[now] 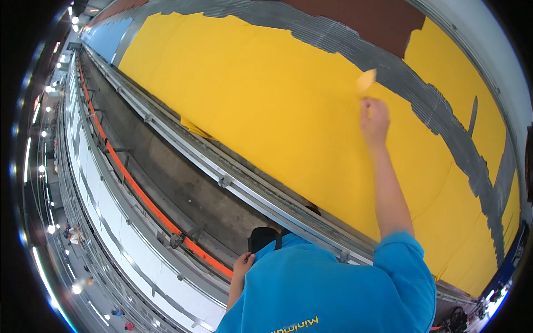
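My right arm reaches out over a large, smooth yellow sheet [250, 83] spread along a long table. My right hand [375, 119] is closed, with a small, pale yellow-orange flat piece [366, 81] sticking out past its fingers; motion blurs the piece, so its kind is unclear. It is above the sheet, close to the ragged far edge. Low by my body, my left hand [242, 265] has its fingers curled at the lower edge of a black pouch-like item [262, 238] on my front. What those fingers pinch, if anything, is hidden.
Grey ribbed table surface [433, 111] shows between the yellow sheet and a brown one [366, 22]. A blue sheet [108, 39] lies at the far left. A metal rail [225, 182] edges the table. Beyond a floor gap runs an orange strip [144, 197] beside another table with white sheets [122, 233].
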The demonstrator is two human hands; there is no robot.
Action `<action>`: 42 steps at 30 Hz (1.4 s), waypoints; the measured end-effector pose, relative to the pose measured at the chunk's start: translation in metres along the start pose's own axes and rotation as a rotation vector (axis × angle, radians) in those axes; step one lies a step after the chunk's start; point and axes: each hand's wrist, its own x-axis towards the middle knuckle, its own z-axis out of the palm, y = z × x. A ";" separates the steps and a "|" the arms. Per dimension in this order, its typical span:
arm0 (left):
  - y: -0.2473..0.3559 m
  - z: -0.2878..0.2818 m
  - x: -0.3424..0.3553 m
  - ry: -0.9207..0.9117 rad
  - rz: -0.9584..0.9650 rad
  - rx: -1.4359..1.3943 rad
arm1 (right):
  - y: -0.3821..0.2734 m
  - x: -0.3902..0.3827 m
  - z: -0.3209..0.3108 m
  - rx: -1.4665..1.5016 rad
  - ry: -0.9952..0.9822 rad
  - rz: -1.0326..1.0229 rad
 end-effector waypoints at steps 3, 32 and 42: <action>-0.005 -0.013 0.014 0.010 0.031 -0.077 | -0.056 -0.018 0.032 0.149 -0.126 -0.080; -0.081 -0.390 0.355 0.082 -0.102 -0.684 | -0.247 -0.124 0.141 -0.394 0.070 0.323; 0.046 -0.390 0.312 -0.043 0.086 -0.224 | -0.216 -0.004 0.178 -0.222 0.293 0.679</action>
